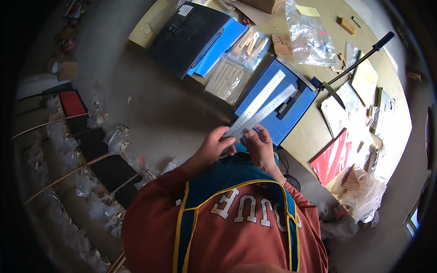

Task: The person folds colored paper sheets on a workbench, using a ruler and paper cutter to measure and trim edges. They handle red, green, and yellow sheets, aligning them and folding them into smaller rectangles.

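Observation:
Two metal rulers, one on the left (pixel 262 97) and one on the right (pixel 273 106), fan out in a narrow V above a blue guillotine paper cutter (pixel 256 79). Their near ends overlap between my hands. My left hand (pixel 220 140) grips that end from the left, thumb on top. From the right, my right hand (pixel 258 141) pinches the rulers with thumb and fingers. The cutter's long black-handled lever (pixel 360 61) is raised off to the right. A dark bar (pixel 293 99) lies on the cutter bed, partly behind the right ruler.
A black case (pixel 191 30), a blue folder (pixel 223 44) and bagged wooden pieces (pixel 251 42) lie at the table's upper left. Plastic bags (pixel 309 37), papers (pixel 344 105) and a red sheet (pixel 331 157) cover its right side. Black panels (pixel 109 170) and bags stand at the far left.

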### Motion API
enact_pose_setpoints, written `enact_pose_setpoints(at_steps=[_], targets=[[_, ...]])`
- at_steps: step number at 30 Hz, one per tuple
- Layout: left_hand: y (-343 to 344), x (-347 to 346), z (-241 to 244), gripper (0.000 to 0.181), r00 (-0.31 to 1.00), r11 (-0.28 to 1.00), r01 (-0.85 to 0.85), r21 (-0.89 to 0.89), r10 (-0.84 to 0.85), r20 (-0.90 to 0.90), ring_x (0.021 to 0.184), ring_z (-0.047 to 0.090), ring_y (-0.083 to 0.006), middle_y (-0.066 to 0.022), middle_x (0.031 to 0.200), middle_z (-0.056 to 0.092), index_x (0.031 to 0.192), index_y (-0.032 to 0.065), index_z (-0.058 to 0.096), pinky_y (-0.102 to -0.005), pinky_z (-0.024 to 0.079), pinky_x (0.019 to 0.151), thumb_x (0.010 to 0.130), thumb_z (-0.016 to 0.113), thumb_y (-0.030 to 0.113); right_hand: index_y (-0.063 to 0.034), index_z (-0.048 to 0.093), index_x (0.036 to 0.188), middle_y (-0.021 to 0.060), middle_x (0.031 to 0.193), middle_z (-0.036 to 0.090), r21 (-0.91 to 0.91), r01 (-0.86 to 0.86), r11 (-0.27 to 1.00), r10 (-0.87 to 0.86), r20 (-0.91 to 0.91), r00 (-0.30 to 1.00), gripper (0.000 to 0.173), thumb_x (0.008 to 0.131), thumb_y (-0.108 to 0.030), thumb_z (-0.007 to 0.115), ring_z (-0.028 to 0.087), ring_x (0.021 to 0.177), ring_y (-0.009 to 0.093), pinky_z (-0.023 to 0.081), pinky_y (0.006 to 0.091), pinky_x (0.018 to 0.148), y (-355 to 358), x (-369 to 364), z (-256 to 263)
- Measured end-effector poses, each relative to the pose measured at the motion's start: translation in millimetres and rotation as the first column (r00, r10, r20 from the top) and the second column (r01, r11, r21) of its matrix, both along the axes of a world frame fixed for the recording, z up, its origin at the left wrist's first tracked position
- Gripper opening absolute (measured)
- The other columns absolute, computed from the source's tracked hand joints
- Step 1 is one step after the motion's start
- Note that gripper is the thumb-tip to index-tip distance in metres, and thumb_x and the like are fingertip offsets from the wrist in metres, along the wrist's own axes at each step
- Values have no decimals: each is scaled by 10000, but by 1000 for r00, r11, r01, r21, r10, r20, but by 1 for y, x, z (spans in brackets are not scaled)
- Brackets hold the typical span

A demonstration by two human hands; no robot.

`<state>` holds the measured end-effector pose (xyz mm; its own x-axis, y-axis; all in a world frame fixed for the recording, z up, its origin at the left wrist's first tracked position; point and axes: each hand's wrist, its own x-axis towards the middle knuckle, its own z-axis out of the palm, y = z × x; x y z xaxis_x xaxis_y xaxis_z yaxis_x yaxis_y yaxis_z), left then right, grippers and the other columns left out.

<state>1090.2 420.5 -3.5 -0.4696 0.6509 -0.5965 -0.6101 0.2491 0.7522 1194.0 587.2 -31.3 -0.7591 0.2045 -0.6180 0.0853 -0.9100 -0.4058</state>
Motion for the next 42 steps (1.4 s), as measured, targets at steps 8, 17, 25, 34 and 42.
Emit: enact_pose_setpoints(at_steps=[8, 17, 25, 34, 42], targets=[[-114, -255, -18, 227, 966, 974, -226, -24, 221, -137, 762, 670, -117, -82, 952, 710, 1198, 58, 623, -292, 559, 660, 994, 628, 157, -21, 524, 1296, 155, 1122, 697, 302, -189, 934, 127, 214, 969, 335, 996, -103, 647, 703, 979, 246, 576, 358, 893, -6, -29, 7], [-76, -314, -35, 323, 61, 650, -628, -429, -509, -859, 1068, 661, -350, -145, 1154, 683, 1149, 80, 734, -446, 534, 922, 925, 717, 311, 8, 545, 1295, 123, 1074, 704, 422, 26, 906, -253, 490, 834, 349, 979, -108, 640, 695, 925, 197, 565, 307, 796, 100, 78, -68], [129, -70, -66, 235, 930, 995, -80, -57, 54, -363, 1048, 673, -188, -84, 1140, 697, 1197, 19, 667, -319, 545, 875, 975, 650, 94, -22, 645, 1177, 53, 985, 684, 675, 310, 669, -740, 569, 359, 305, 890, -92, 722, 638, 745, 117, 510, 258, 611, 197, 267, -146], [448, 145, -133, 514, 959, 980, 144, -138, -103, 265, 1374, 499, -314, -201, 1450, 525, 1400, -44, 475, -461, 393, 1116, 987, 631, 219, 32, 624, 1244, 193, 1087, 685, 659, -373, 653, -690, 721, 66, 645, 724, -252, 880, 671, 986, 315, 537, 396, 889, 354, 419, -201], [643, 204, -203, 471, 811, 712, -501, -492, 585, 21, 1074, 658, -281, -137, 1218, 659, 1277, -38, 572, -445, 545, 882, 901, 749, 183, -21, 592, 1141, 128, 832, 674, 665, -392, 636, -612, 744, 268, 563, 706, -206, 898, 679, 785, 256, 551, 388, 726, 402, 461, -187]])
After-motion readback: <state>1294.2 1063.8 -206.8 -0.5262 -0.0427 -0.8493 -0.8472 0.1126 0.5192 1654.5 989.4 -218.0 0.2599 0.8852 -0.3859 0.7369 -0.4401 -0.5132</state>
